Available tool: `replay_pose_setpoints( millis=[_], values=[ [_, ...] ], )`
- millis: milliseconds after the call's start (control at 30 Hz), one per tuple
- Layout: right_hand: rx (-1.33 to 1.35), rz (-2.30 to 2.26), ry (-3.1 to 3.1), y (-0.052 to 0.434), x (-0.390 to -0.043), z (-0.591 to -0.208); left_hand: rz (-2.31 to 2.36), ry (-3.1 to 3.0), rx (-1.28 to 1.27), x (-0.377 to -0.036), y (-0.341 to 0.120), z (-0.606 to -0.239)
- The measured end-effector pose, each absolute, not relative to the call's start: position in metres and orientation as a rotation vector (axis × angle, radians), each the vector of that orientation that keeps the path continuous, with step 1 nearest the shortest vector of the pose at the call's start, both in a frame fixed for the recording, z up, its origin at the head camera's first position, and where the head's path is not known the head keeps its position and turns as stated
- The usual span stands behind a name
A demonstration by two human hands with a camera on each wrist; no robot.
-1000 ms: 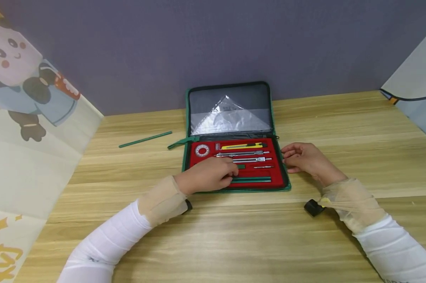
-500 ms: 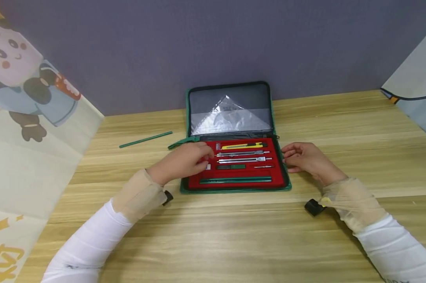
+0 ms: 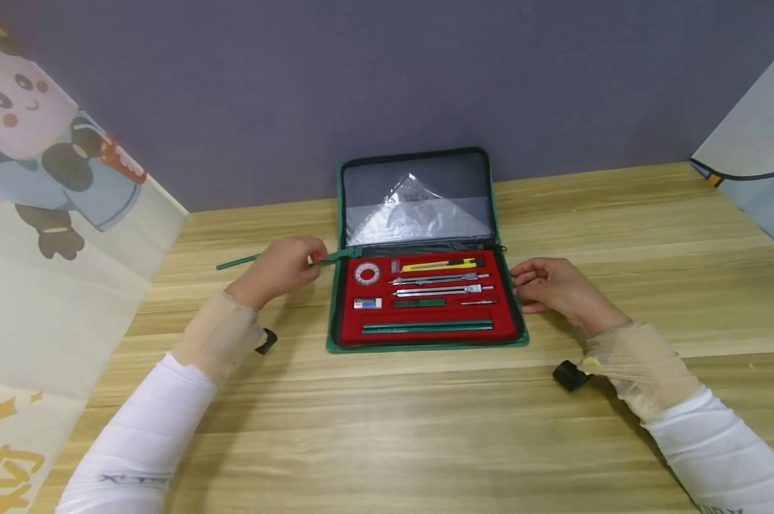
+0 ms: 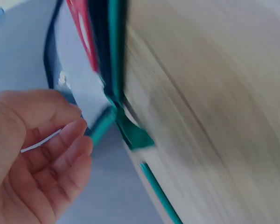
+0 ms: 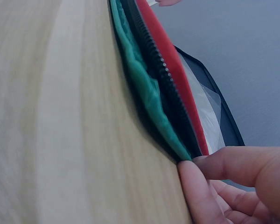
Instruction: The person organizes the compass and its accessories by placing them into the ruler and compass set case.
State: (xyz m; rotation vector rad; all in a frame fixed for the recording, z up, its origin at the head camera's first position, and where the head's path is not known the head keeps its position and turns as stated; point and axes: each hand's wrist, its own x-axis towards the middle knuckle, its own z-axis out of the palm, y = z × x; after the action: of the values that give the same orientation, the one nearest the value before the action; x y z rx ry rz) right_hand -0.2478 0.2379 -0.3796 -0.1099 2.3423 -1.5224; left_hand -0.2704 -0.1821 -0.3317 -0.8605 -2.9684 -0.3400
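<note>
A green zip case [image 3: 428, 348] lies unfolded on the table, its red tray [image 3: 438, 314] facing up. Set into the tray are green pencils [image 3: 428, 327], an eraser [image 3: 368, 303], a yellow utility knife [image 3: 441, 265], two metal compasses [image 3: 441, 291] and a round white ring [image 3: 367, 273]. My left hand [image 3: 284, 265] hovers over a loose green pencil [image 3: 235, 262], beside the case's green strap [image 3: 338, 255]; in the left wrist view its fingers [image 4: 65, 140] are loosely bent with nothing between them. My right hand [image 3: 554, 291] pinches the case's right edge, thumb and finger on the green border [image 5: 151, 98].
The raised lid [image 3: 419, 157] leans near the grey-purple partition [image 3: 413, 78] and carries a clear plastic triangle pouch [image 3: 413, 214]. Cartoon-printed panels [image 3: 33, 178] stand at the left. The wooden table [image 3: 387, 435] stretches out in front of the case.
My left hand has moved left, out of the tray and across the strap to the loose pencil, uncovering the eraser and the ring. My right hand stays on the case edge.
</note>
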Motion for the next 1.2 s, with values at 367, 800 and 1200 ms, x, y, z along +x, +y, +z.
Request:
replay_pose_setpoints(
  millis=[367, 800, 1200],
  values=[
    [-0.095, -1.518, 2.339, 0.239, -0.248, -0.378, -0.278, -3.142, -0.621, -0.304, -0.232, -0.335],
    [-0.108, -1.54, 2.324, 0.237, -0.249, -0.38, -0.276, -3.144, -0.606, -0.312, -0.261, -0.348],
    [-0.104, -1.529, 2.333, 0.238, -0.249, -0.38, -0.248, -3.087, -0.638, -0.31, -0.263, -0.352]
  ],
)
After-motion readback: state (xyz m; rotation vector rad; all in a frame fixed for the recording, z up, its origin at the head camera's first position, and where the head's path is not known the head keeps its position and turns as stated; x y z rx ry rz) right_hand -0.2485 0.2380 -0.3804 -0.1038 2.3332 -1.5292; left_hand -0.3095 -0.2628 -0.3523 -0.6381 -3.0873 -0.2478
